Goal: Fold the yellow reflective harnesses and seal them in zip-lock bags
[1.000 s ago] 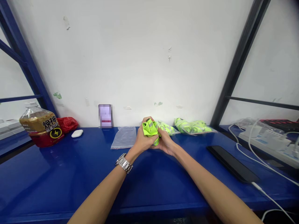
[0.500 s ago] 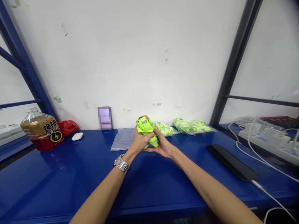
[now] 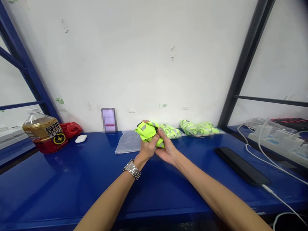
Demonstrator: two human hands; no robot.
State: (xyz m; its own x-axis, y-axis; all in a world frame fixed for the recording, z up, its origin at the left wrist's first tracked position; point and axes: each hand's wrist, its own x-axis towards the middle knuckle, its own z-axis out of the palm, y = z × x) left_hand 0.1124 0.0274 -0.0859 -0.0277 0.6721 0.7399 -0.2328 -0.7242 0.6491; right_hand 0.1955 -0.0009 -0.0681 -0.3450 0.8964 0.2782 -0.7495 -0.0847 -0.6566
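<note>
Hi-vis cloth (image 3: 147,131): bunched, over blue table (image 3: 154,192), gripped b/w your L hand (image 3: 146,150) and R hand (image 3: 169,150). Both thumbs press it; other fingers mostly hidden, can't tell. Step, est.: compacting folds. Next move prob. calls for steady pressure, lest it unroll. Clear bag (image 3: 127,142) near L; bagged bundles (image 3: 205,128) beyond R.

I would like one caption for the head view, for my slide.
Left grip and right grip hold a bunched yellow-green cloth over a blue table, near a translucent bag.
</note>
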